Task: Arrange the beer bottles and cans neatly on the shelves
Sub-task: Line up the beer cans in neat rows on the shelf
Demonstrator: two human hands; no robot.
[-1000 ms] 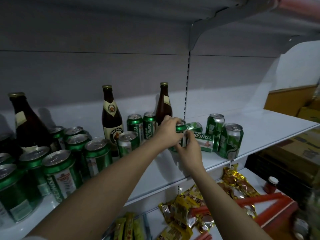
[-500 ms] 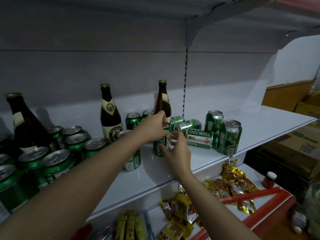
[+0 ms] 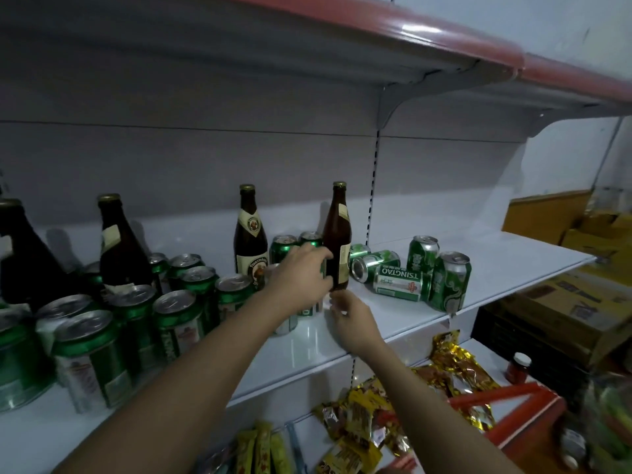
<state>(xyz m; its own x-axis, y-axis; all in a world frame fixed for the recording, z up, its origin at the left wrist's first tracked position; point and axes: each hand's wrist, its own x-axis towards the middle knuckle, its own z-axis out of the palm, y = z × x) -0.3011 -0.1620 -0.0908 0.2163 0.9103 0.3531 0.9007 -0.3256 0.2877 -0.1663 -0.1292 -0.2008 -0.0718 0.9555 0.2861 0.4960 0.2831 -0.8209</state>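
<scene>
Upright cans (image 3: pixel 178 313), left of hands: grouped, tidy. Left hand (image 3: pixel 301 275): curled on a can, seating it beside them. Right hand (image 3: pixel 349 311): loosely curled, empty, just below. Toppled cans (image 3: pixel 386 271), right: unsorted.

Two bare forearms reach forward from the lower edge. The left hand (image 3: pixel 301 273) is higher, back facing the camera, fingers curled forward (its grip is blurred). The right hand (image 3: pixel 350 314) sits just below, fingers loosely bent, thumb up.
</scene>
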